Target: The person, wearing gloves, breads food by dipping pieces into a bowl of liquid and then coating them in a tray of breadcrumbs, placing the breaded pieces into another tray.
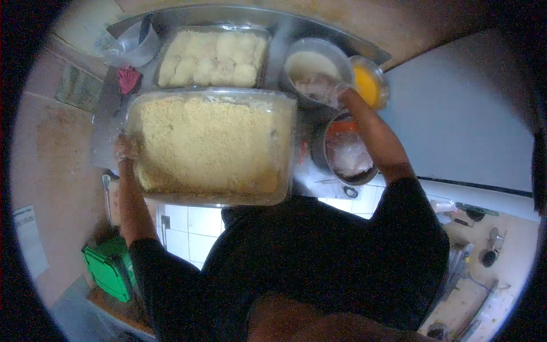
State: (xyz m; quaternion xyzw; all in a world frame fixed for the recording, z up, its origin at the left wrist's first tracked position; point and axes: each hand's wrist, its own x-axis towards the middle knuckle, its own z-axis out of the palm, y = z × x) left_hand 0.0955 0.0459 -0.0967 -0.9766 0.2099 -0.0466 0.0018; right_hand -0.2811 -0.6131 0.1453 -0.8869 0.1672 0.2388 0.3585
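In a clear plastic glove, my left hand (124,147) is at the left rim of a large clear plastic tub (284,149). Pale yellow crumbs (209,141) fill most of that tub; I cannot tell whether my fingers grip the rim. My right hand (327,89), also gloved, reaches into a round bowl (292,51) of whitish contents (312,64). Its fingers are blurred, and what they touch is unclear. Behind the large tub stands a second clear tray (265,47) with rows of crumb-coated pieces (209,60).
Right of the bowl stands a clear bowl of yellow-orange contents (365,85). A deep pot (318,145) holding a plastic bag (350,156) sits below my right forearm. At back left are a translucent container (145,47) and a pink cloth (129,80). A green bin (104,269) stands lower left.
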